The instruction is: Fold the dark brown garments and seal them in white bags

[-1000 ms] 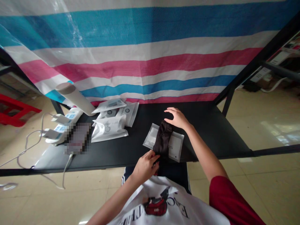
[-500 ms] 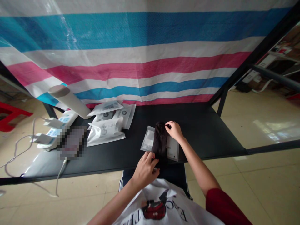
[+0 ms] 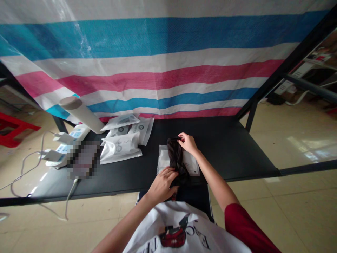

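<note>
Dark fabric piece (image 3: 176, 158) lies lengthwise on clear plastic sleeve (image 3: 163, 162), black table (image 3: 237, 147) beneath; right hand (image 3: 187, 143) pinches its top end; left hand (image 3: 161, 184) closes around its lower end; white foil pouches (image 3: 119, 151) lie further left.

A cloth (image 3: 176, 158) lay on a flat pouch (image 3: 164, 165) on the table (image 3: 231, 151), with more pouches (image 3: 121, 149) to its left and a power strip (image 3: 71, 138) beyond those.

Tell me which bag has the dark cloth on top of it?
It's the flat pale packet under the dark cloth. The other white pouches lie apart in a heap, with no cloth on them.
</note>
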The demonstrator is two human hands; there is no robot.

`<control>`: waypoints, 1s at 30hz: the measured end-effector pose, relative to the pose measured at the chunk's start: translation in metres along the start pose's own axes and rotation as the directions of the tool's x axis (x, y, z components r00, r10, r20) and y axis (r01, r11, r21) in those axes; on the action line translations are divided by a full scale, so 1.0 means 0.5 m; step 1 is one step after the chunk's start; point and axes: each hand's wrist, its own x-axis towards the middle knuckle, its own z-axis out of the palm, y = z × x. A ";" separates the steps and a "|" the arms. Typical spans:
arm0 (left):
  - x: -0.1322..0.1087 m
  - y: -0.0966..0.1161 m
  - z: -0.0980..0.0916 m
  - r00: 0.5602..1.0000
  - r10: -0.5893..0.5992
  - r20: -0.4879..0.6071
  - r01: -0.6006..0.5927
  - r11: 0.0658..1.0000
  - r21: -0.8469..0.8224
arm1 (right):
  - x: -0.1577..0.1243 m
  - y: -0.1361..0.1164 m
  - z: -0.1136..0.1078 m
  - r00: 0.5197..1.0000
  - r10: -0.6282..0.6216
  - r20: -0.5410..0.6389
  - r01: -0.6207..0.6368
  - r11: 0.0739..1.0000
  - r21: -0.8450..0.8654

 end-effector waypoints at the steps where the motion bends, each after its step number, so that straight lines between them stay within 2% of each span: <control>1: 0.008 -0.001 -0.008 1.000 0.000 -0.008 0.000 1.000 -0.016 | -0.005 -0.002 -0.005 1.000 0.001 -0.006 -0.001 0.999 0.034; 3: 0.025 -0.006 -0.021 0.999 -0.031 -0.013 0.030 0.997 -0.075 | -0.017 -0.009 -0.017 1.000 0.008 -0.030 -0.005 0.995 0.097; 7: 0.066 -0.030 -0.028 0.981 -0.189 -0.034 0.175 0.952 -0.250 | -0.059 -0.025 -0.051 0.991 0.044 -0.123 -0.023 0.986 0.165; 11: 0.109 -0.068 -0.013 0.959 -0.263 -0.103 0.204 0.897 -0.391 | -0.123 -0.048 -0.088 0.976 0.063 -0.210 -0.017 0.977 0.212; 14: 0.139 -0.098 0.003 0.928 -0.351 -0.128 0.261 0.854 -0.451 | -0.176 -0.078 -0.102 0.965 0.044 -0.259 0.005 0.982 0.187; 16: 0.157 -0.114 0.011 0.905 -0.399 -0.144 0.299 0.841 -0.450 | -0.208 -0.099 -0.099 0.977 -0.049 -0.209 0.072 0.992 0.107; 18: 0.170 -0.126 0.017 0.893 -0.426 -0.148 0.328 0.838 -0.436 | -0.233 -0.115 -0.086 0.980 -0.184 -0.077 0.184 0.983 0.001; 20: 0.177 -0.131 0.020 0.888 -0.440 -0.138 0.344 0.831 -0.438 | -0.248 -0.123 -0.065 0.959 -0.275 0.064 0.280 0.956 -0.093; 22: 0.179 -0.127 0.021 0.880 -0.459 -0.123 0.365 0.819 -0.443 | -0.252 -0.121 -0.043 0.950 -0.284 0.130 0.303 0.937 -0.175; 24: 0.176 -0.114 0.019 0.872 -0.472 -0.129 0.388 0.828 -0.405 | -0.249 -0.116 -0.025 0.957 -0.261 0.130 0.286 0.927 -0.242; 26: 0.170 -0.096 0.011 0.872 -0.443 -0.208 0.376 0.878 -0.296 | -0.239 -0.112 -0.016 0.958 -0.255 0.130 0.283 0.914 -0.291; 28: 0.161 -0.081 -0.002 0.878 -0.357 -0.317 0.325 0.934 -0.151 | -0.225 -0.113 -0.018 0.947 -0.273 0.169 0.315 0.891 -0.328; 30: 0.150 -0.074 -0.014 0.886 -0.287 -0.364 0.280 0.957 -0.074 | -0.206 -0.120 -0.028 0.933 -0.287 0.217 0.349 0.866 -0.357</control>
